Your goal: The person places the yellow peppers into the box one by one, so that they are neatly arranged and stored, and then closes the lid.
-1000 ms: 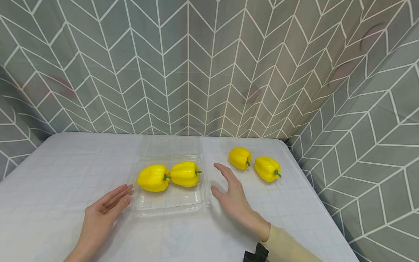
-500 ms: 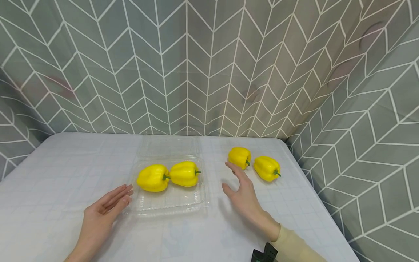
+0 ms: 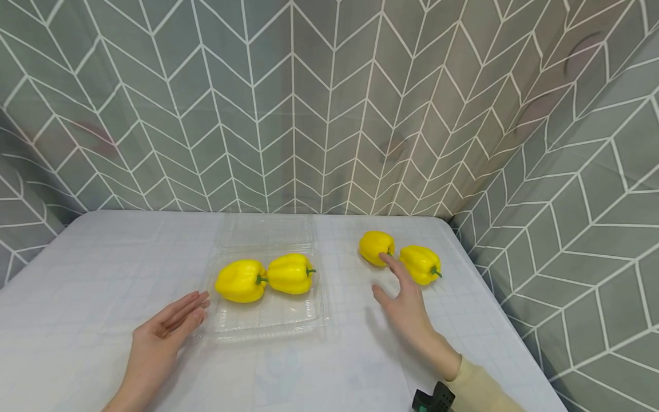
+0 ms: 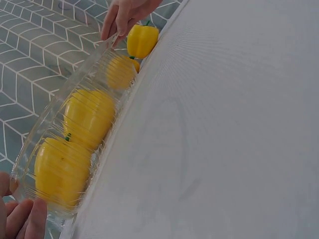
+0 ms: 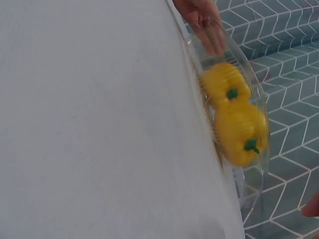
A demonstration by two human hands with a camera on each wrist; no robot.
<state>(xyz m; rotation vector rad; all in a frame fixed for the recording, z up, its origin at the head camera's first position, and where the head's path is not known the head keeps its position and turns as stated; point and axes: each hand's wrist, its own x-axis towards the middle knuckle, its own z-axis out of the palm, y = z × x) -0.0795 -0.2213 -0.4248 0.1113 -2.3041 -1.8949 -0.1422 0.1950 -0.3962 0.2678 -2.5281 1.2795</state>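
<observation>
The left hand (image 3: pixel 159 337), fingers nearly straight, is at the left edge of a clear plastic container (image 3: pixel 268 321); whether it touches is unclear. The right hand (image 3: pixel 412 309), thumb and forefinger wide apart and holding nothing, is near a yellow pepper (image 3: pixel 372 246) and a second yellow pepper (image 3: pixel 419 263) on the white counter (image 3: pixel 340 366). Two more peppers (image 3: pixel 239 280) lie end to end inside the container, its clear lid (image 3: pixel 265 230) open behind.

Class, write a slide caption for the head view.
Two yellow peppers in an open clear box, two on the table.
</observation>
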